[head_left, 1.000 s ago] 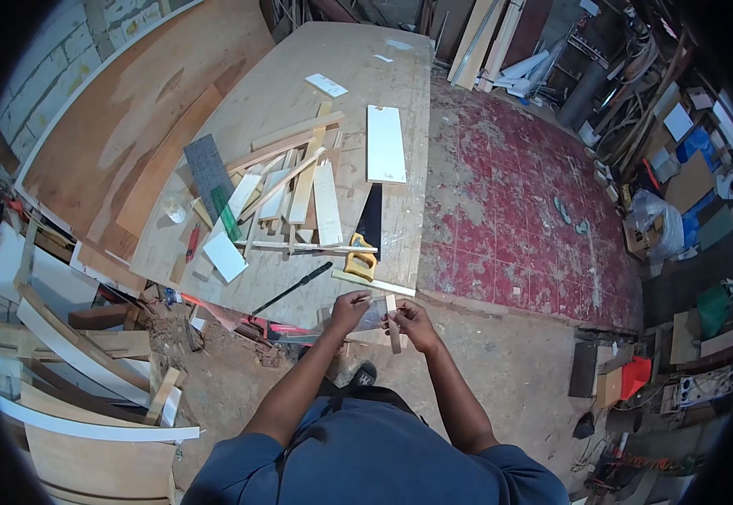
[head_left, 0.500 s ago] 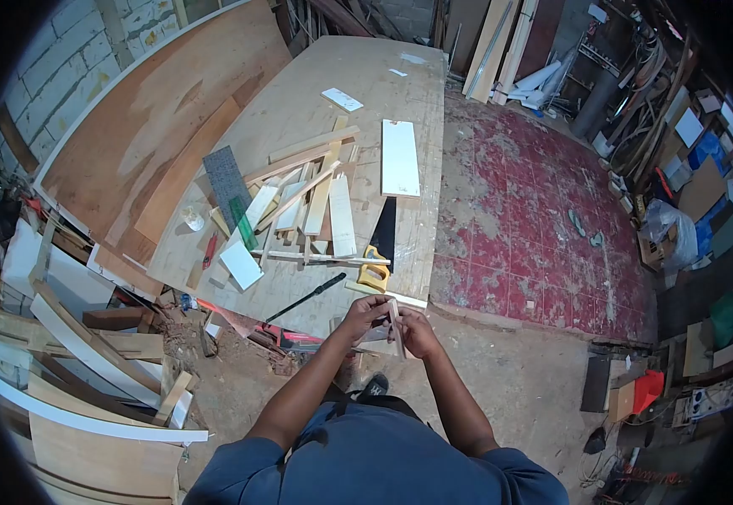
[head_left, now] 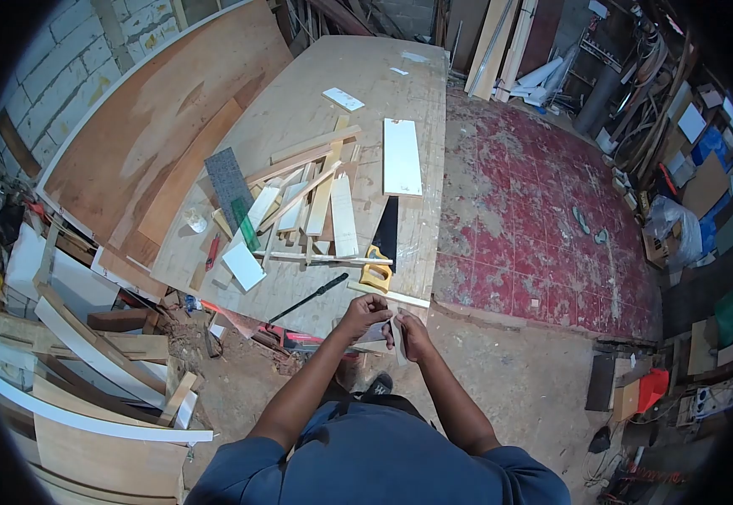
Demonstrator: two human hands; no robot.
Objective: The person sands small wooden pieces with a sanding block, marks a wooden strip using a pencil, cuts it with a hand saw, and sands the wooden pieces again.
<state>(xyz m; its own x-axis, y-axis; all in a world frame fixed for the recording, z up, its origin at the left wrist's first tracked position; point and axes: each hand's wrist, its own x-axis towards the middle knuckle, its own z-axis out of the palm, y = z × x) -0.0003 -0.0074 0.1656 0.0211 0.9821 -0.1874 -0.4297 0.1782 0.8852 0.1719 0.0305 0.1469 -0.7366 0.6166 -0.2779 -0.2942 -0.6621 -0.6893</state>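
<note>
No lettering, label, brand, number or sign is legible anywhere here

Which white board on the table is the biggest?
The white board just past the saw. It looks much larger than the other white ones.

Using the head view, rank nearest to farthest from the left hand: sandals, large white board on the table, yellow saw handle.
From the left hand:
1. Yellow saw handle, just ahead on the table.
2. Large white board, ahead, well past the handle.
3. Sandals, off right on the red floor.
</note>
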